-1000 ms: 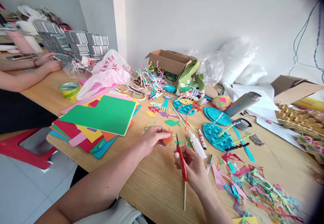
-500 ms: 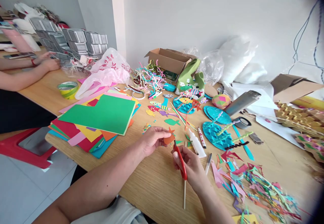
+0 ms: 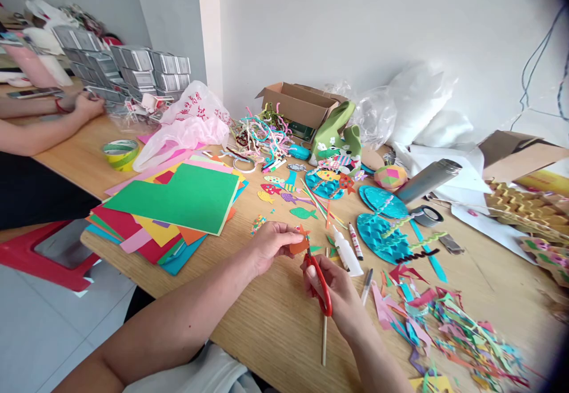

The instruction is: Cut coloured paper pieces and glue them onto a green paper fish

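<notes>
Between the fingers of my left hand (image 3: 274, 242) is a small piece of orange paper (image 3: 300, 243) with pointed edges. My right hand (image 3: 334, 283) grips red-handled scissors (image 3: 326, 297), whose blades meet the right edge of the paper. Just right of the hands lie a white glue bottle (image 3: 345, 252) and a marker (image 3: 355, 240). Beyond them are several paper fish, among them a green fish (image 3: 303, 212) and a yellow fish (image 3: 265, 197). A thin wooden stick (image 3: 324, 339) lies beneath my right hand.
Coloured paper sheets (image 3: 195, 197) are stacked at left, beside yellow-green tape (image 3: 121, 155). Paper scraps (image 3: 448, 328) cover the right front. Blue decorated discs (image 3: 381, 236) and a metal flask (image 3: 429, 181) stand right. A cardboard box (image 3: 297, 104) is behind. Another person's hands (image 3: 86, 106) rest far left.
The orange paper has turned slightly in my left fingers, and the scissors have shifted a little along its edge. The other person's hands have moved slightly. The camera view has shifted a little.
</notes>
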A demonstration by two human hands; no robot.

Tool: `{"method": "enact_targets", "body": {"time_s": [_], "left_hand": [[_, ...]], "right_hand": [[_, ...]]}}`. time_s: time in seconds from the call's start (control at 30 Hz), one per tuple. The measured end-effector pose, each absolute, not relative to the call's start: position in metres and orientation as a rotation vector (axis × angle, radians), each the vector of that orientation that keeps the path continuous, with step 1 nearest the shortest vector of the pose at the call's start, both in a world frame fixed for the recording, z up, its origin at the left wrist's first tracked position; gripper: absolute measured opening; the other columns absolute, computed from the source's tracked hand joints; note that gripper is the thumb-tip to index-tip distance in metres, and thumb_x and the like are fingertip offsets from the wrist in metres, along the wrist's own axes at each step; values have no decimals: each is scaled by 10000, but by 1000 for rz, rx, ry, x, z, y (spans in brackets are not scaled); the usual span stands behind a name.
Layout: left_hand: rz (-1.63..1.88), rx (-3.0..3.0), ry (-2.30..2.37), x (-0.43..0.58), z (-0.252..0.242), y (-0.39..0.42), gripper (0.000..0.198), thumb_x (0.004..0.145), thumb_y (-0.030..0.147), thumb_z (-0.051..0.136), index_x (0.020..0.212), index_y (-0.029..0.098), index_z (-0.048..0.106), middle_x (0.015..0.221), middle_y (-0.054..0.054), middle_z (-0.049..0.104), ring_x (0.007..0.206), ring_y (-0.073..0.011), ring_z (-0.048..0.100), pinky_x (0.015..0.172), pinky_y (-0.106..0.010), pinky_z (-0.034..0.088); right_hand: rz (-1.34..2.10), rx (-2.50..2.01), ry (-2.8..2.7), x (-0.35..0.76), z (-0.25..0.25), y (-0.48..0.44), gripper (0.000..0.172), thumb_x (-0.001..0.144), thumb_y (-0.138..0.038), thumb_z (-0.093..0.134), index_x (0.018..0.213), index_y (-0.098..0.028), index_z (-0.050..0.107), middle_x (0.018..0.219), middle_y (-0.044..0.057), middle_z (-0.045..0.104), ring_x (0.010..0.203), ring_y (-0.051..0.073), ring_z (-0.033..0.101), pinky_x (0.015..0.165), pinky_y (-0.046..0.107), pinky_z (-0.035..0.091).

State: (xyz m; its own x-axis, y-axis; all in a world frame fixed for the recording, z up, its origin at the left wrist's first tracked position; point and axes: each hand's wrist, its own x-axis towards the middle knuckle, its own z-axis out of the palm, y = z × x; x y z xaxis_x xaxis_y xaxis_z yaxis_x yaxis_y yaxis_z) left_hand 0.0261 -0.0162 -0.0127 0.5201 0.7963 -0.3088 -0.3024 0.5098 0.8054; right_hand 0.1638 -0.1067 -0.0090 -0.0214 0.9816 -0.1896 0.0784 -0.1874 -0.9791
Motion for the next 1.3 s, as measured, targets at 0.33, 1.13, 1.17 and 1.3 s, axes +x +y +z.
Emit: {"method": "enact_targets", "body": {"time_s": [0.33,1.13,1.17,1.3], "left_hand": [[725,801,760,27,-16,-18,320,504,328,804,697,114,666,669,-28,640,587,-110,552,557,-251,421],[732,813,733,28,-17,-19,273,531,313,781,669,121,645,649,-11,621,588,-105,542,572,-252,420],[732,813,734,28,-16,-19,274,531,315,781,668,121,644,647,-11,620,587,-105,541,571,-254,420],[733,817,739,28,-16,-19,278,530,322,780,667,123,644,647,-12,620,587,-107,540,569,-257,416]], "right_hand": [[1356,-1370,-1189,164,-8,-107,409,700,-570,691,712,-194,532,579,-31,482,535,120,433,496,239,324],[1354,-1351,-1170,167,-19,-105,412,702,-563,696,730,-189,527,560,-36,490,487,97,414,457,225,298],[1351,-1354,-1176,167,-19,-105,412,708,-568,688,730,-190,525,560,-35,490,485,97,412,456,225,296],[1352,-1356,-1194,168,-20,-106,411,726,-573,669,735,-191,516,563,-36,486,489,99,412,457,227,290]]}}
